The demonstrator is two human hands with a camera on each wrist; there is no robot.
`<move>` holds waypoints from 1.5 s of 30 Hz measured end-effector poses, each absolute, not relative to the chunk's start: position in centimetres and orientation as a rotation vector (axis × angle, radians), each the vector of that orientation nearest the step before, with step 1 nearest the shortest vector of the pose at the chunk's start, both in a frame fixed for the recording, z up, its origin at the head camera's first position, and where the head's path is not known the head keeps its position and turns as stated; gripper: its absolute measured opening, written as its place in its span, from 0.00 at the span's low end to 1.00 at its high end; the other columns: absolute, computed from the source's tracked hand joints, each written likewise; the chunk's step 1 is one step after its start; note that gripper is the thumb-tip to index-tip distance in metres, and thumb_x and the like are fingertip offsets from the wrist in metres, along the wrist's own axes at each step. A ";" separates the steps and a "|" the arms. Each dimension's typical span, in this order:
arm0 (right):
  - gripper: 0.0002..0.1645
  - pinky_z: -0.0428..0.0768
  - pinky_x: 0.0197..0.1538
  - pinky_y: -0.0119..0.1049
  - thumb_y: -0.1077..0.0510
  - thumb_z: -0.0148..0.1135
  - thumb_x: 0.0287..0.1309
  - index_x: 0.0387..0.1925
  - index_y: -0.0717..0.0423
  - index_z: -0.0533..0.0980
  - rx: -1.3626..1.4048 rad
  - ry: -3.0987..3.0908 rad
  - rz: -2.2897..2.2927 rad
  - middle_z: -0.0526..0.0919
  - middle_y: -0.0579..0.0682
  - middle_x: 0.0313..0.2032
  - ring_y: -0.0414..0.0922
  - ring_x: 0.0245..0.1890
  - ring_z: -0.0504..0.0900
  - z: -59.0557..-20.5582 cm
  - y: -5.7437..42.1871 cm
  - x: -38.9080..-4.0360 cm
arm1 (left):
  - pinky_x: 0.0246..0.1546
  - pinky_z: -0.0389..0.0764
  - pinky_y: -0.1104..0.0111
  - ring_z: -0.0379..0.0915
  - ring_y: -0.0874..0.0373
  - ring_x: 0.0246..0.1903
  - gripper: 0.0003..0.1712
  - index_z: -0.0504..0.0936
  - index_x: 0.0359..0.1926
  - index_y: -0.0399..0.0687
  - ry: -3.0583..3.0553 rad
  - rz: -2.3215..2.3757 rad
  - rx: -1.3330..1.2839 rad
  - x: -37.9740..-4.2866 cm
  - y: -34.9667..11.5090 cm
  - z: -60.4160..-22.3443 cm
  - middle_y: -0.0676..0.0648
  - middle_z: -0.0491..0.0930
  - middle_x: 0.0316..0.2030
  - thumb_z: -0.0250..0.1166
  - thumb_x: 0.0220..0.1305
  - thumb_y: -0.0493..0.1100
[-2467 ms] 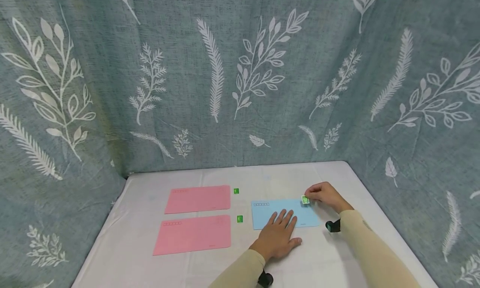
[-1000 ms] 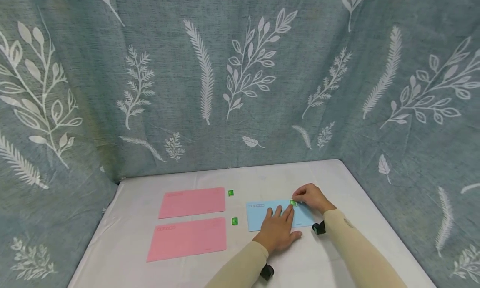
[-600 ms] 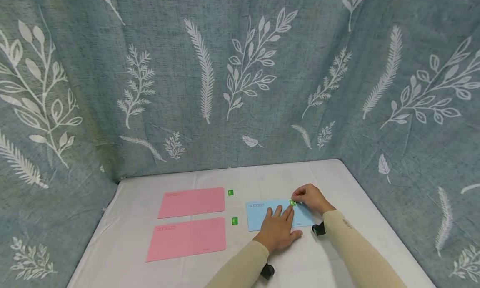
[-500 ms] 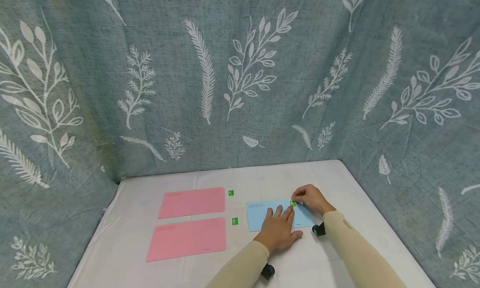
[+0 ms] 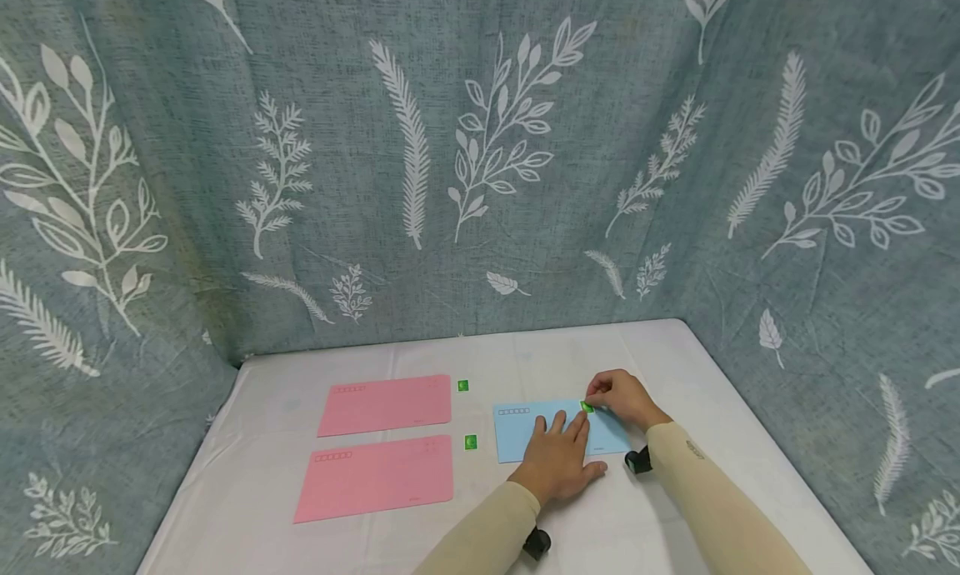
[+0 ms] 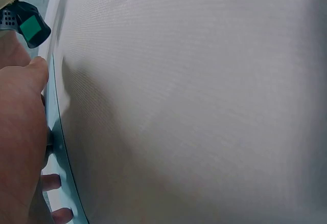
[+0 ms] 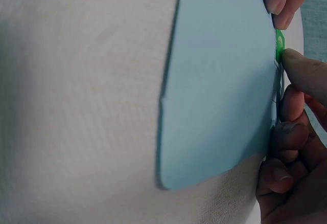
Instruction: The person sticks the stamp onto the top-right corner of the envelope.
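Note:
A blue envelope [image 5: 519, 433] with a row of small boxes lies on the white table. My left hand [image 5: 558, 465] is laid over its middle with the fingers straight and spread. My right hand [image 5: 624, 394], fingers bent, pinches a green stamp [image 5: 587, 407] at the envelope's far edge. The left index fingertip is right beside that stamp. In the right wrist view the right thumb [image 7: 306, 73] is against the stamp, next to the left fingertips. Only the back of the left hand and a few fingertips [image 6: 62, 215] show in the left wrist view.
Two pink envelopes, a far one [image 5: 386, 406] and a near one [image 5: 378, 480], lie on the left of the table [image 5: 247, 475]. Beside them lie a far green stamp [image 5: 462, 386] and a near green stamp [image 5: 471, 442]. A patterned curtain [image 5: 450, 183] surrounds the table.
My right hand has moved left along the blue envelope's far edge with the stamp, up to the left fingertips. Over the last half second both hands stay nearly still; the stamp's pale border shows less.

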State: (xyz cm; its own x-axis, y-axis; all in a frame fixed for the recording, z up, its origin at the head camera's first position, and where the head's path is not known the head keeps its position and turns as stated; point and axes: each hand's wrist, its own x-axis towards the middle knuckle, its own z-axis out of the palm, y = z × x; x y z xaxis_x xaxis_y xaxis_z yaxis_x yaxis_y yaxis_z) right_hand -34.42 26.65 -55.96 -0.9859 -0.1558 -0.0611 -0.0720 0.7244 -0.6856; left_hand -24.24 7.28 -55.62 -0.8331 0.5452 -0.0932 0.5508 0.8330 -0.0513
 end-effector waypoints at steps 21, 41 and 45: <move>0.08 0.77 0.46 0.45 0.62 0.74 0.68 0.31 0.52 0.87 -0.200 2.803 -1.051 0.84 0.45 0.29 0.46 0.34 0.78 -55.8 26.5 -34.3 | 0.77 0.60 0.48 0.52 0.52 0.82 0.49 0.61 0.86 0.55 2.930 -0.063 0.851 -24.4 7.4 -55.5 0.57 0.56 0.84 0.38 0.80 0.78; 0.08 0.77 0.47 0.45 0.61 0.74 0.68 0.31 0.53 0.86 -0.200 2.792 -1.053 0.84 0.45 0.29 0.45 0.33 0.79 -55.8 26.5 -34.3 | 0.77 0.60 0.48 0.52 0.52 0.82 0.49 0.60 0.87 0.55 2.925 -0.059 0.842 -24.5 7.4 -55.9 0.58 0.55 0.84 0.37 0.80 0.78; 0.08 0.79 0.48 0.47 0.63 0.72 0.69 0.31 0.53 0.87 -0.214 2.799 -1.045 0.85 0.44 0.29 0.45 0.34 0.79 -55.8 26.6 -34.4 | 0.77 0.60 0.48 0.52 0.53 0.82 0.49 0.60 0.87 0.55 2.926 -0.066 0.847 -24.6 7.4 -56.0 0.58 0.55 0.84 0.36 0.80 0.78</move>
